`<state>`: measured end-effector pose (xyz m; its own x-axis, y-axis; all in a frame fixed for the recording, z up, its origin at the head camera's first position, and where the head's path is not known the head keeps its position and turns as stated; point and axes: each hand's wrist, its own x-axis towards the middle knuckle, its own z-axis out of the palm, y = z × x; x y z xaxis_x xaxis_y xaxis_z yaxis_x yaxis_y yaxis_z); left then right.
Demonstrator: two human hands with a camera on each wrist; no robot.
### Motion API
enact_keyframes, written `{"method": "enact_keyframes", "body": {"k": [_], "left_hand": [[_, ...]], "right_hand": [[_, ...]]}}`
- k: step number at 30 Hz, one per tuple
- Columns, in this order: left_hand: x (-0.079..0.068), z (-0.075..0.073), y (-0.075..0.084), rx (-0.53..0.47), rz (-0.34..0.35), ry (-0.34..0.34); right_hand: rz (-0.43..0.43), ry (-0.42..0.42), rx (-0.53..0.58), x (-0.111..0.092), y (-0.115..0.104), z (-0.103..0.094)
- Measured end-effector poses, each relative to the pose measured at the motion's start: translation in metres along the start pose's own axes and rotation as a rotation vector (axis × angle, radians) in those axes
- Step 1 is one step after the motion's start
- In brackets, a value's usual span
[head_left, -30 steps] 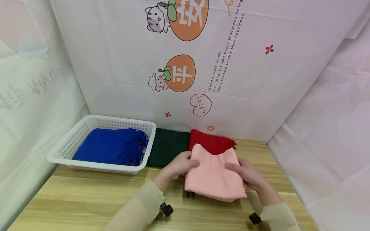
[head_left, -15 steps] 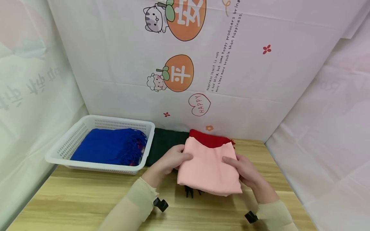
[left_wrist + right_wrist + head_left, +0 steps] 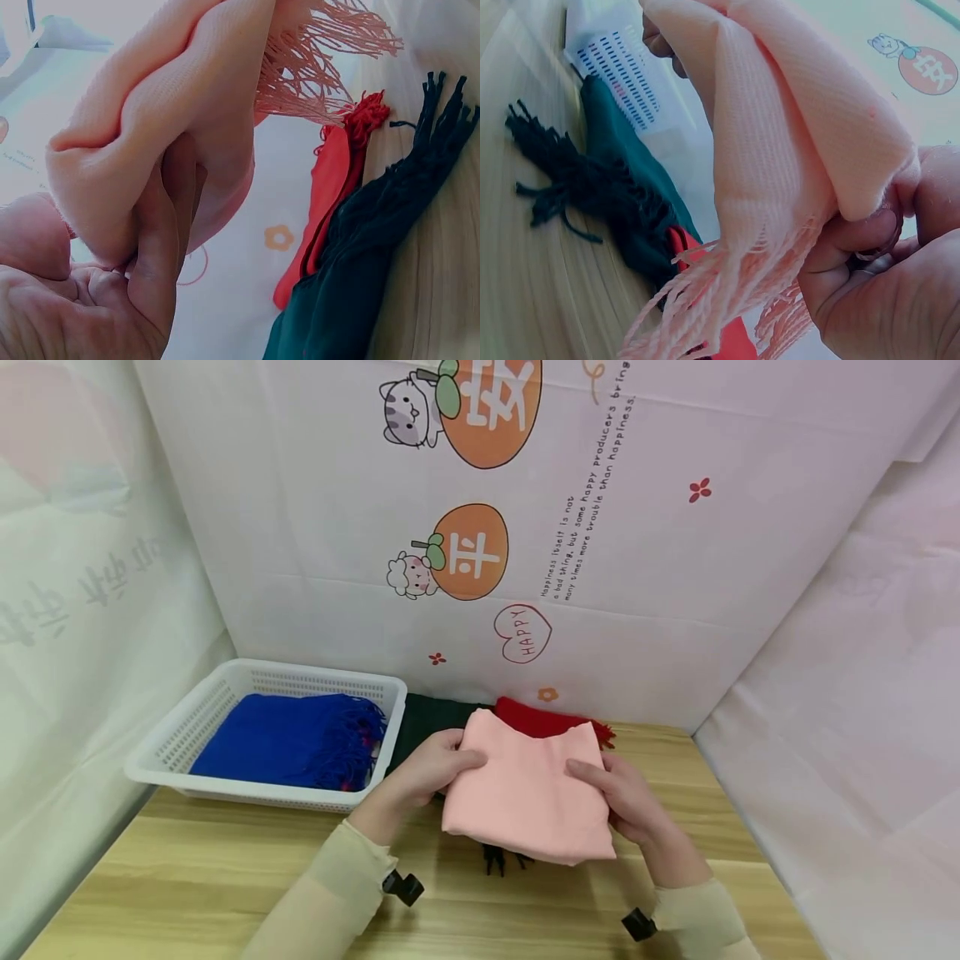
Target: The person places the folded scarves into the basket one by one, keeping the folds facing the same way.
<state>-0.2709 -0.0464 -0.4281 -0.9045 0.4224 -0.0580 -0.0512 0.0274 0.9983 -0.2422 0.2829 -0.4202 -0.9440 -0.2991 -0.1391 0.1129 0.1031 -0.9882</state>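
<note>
A folded pink scarf (image 3: pixel 528 793) hangs between my two hands above the table. My left hand (image 3: pixel 431 767) pinches its left side, thumb on top and fingers beneath, as the left wrist view shows. At the opposite side my right hand (image 3: pixel 630 793) grips it the same way. Pink fringe (image 3: pixel 727 307) dangles from its underside in the right wrist view. Behind and below lie a folded dark green scarf (image 3: pixel 427 718) with black-looking tassels (image 3: pixel 495 858) and a folded red scarf (image 3: pixel 536 718); the pink scarf hides part of both.
To the left stands a white plastic basket (image 3: pixel 397 693) with a folded blue fringed scarf (image 3: pixel 277 739) inside. It sits on the wood-grain table (image 3: pixel 247 877) next to the green scarf. White printed sheets (image 3: pixel 637 635) wall in the back and both sides.
Both hands have carried the pink scarf leftward and slightly up, away from the right end of the table. More of the dark tassels shows beneath it, while the basket has stayed put.
</note>
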Motion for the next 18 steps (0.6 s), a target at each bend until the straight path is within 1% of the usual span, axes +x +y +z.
{"method": "enact_keyframes", "body": {"k": [3,11,18], "left_hand": [[-0.003,-0.005,0.002,-0.003,0.002,0.005],[-0.009,-0.020,0.005,0.006,0.007,0.026],[-0.014,-0.031,0.007,0.006,0.008,0.030]], "right_hand": [[0.000,0.010,0.002,0.002,-0.002,0.006],[0.021,0.069,0.004,0.007,-0.006,0.022],[0.024,0.084,0.023,0.010,-0.011,0.034]]}}
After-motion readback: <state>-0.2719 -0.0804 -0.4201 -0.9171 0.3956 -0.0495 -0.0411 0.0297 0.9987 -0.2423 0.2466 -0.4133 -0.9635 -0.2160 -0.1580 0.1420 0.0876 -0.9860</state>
